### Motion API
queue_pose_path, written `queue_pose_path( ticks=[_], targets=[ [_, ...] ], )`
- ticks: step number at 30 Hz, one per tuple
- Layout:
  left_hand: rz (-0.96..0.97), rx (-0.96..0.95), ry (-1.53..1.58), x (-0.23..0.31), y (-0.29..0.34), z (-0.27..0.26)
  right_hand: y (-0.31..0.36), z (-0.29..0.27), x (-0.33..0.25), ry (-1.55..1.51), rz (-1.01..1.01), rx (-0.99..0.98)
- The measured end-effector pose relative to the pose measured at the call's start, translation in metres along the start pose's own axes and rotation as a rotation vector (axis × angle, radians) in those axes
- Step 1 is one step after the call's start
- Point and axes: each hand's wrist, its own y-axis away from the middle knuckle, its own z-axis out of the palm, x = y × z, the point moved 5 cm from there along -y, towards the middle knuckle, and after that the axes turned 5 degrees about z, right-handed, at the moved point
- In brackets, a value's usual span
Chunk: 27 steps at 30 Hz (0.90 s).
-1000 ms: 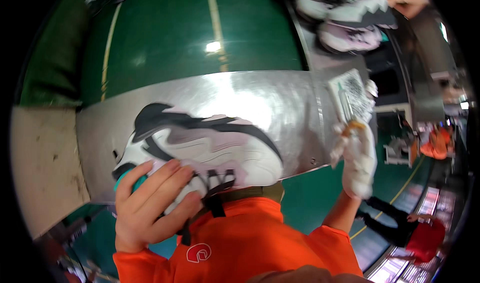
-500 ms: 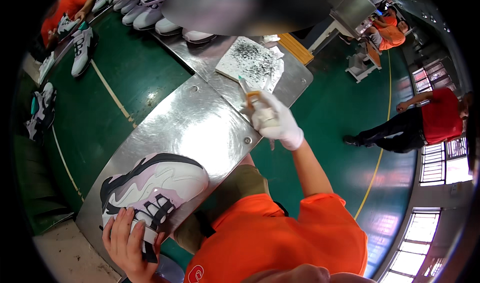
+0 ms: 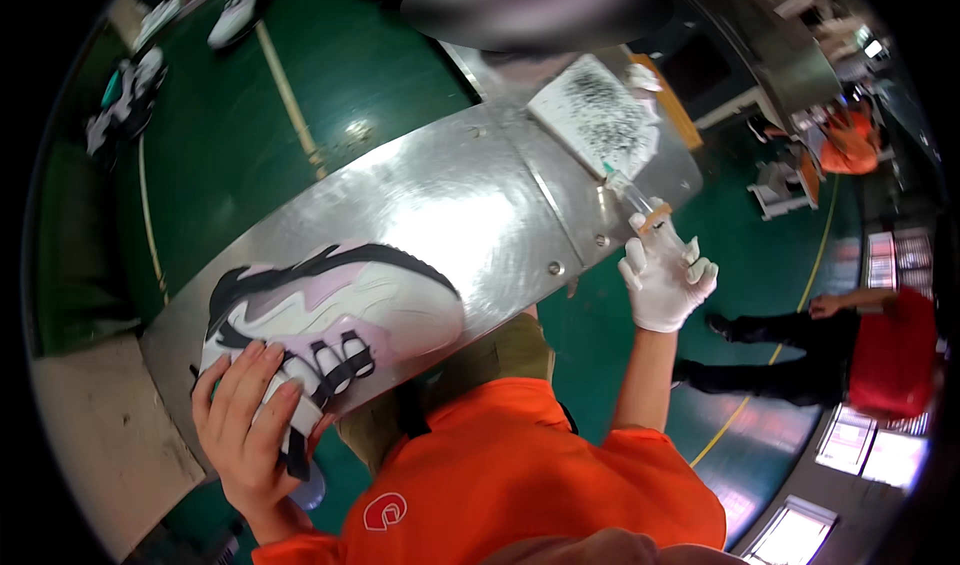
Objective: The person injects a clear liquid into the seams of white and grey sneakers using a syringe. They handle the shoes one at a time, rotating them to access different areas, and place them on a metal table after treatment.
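A white and lilac sneaker with black trim [image 3: 400,300] lies on its side on the metal table. My left hand [image 3: 243,415], bare, grips its heel end by the collar and tongue, with the fingers over the upper and the thumb partly hidden. My right hand [image 3: 668,283], in a white glove, is closed around a clear syringe [image 3: 632,197] with a green tip and an orange collar. The tip points away from me, at the near edge of a white pad [image 3: 592,105] speckled with black.
The metal table [image 3: 470,180] runs from lower left to upper right. Crumpled white paper [image 3: 643,78] lies by the pad, beside a yellow strip [image 3: 668,105]. More sneakers [image 3: 240,5] stand at the far left. A person in red [image 3: 888,350] is on the right; another in orange sits farther back.
The whole view has shifted. My right hand has drawn a little to the right and nearer with the syringe, and is less blurred. My left hand keeps its hold on the sneaker.
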Motion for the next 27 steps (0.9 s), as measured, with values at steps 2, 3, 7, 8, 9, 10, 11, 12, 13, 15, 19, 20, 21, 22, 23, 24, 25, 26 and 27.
queue_pose_path(
  ticks=[2, 3, 7, 8, 9, 10, 11, 12, 13, 15, 19, 20, 21, 22, 23, 24, 25, 26, 27],
  targets=[
    [-0.026, -0.016, 0.000, -0.002, 0.001, -0.001, 0.001, 0.012, -0.004, 0.261, 0.071, 0.121],
    [-0.013, 0.004, 0.006, -0.003, -0.001, 0.001, -0.003, 0.031, -0.007, 0.347, 0.062, 0.064],
    [-0.029, 0.013, -0.030, -0.006, 0.005, -0.001, -0.014, 0.032, 0.000, 1.139, 0.139, 0.362],
    [-0.047, 0.046, -0.024, -0.006, 0.006, -0.001, -0.019, 0.043, 0.004, 1.307, 0.135, 0.343],
    [-0.063, 0.078, -0.019, -0.006, 0.008, -0.002, -0.027, 0.052, 0.008, 1.316, 0.245, 0.374],
    [-0.073, 0.067, -0.014, -0.007, 0.009, 0.000, -0.031, 0.059, 0.008, 1.336, 0.354, 0.424],
    [-0.066, 0.061, -0.005, -0.010, 0.008, 0.000, -0.034, 0.074, 0.014, 1.057, 0.390, 0.103],
    [-0.056, 0.055, 0.006, -0.011, 0.008, 0.001, -0.040, 0.089, 0.022, 0.897, 0.441, -0.127],
    [-0.072, 0.065, 0.004, -0.010, 0.008, 0.000, -0.048, 0.096, 0.031, 0.766, 0.481, -0.175],
    [-0.066, 0.071, 0.010, -0.010, 0.007, 0.000, -0.061, 0.110, 0.051, 0.510, 0.551, -0.252],
    [-0.091, 0.081, 0.019, -0.011, 0.006, 0.000, -0.078, 0.125, 0.091, 0.155, 0.796, -0.370],
    [-0.101, 0.076, 0.028, -0.012, 0.004, 0.001, -0.079, 0.125, 0.095, 0.144, 0.837, -0.386],
    [-0.109, 0.071, 0.038, -0.013, 0.003, 0.001, -0.080, 0.125, 0.099, 0.135, 0.878, -0.404],
    [-0.120, 0.066, 0.044, -0.013, 0.004, 0.001, -0.081, 0.126, 0.104, 0.125, 0.922, -0.424],
    [-0.126, 0.063, 0.040, -0.012, 0.003, 0.000, -0.081, 0.127, 0.107, 0.143, 0.934, -0.418],
    [-0.131, 0.060, 0.036, -0.012, 0.003, 0.000, -0.082, 0.128, 0.109, 0.156, 0.941, -0.415],
    [-0.137, 0.056, 0.033, -0.012, 0.003, 0.000, -0.082, 0.129, 0.111, 0.172, 0.946, -0.413],
    [-0.144, 0.047, 0.031, -0.013, 0.002, -0.001, -0.082, 0.130, 0.113, 0.183, 0.947, -0.415],
    [-0.151, 0.038, 0.029, -0.012, 0.002, -0.001, -0.082, 0.131, 0.115, 0.195, 0.948, -0.418]
  ],
)
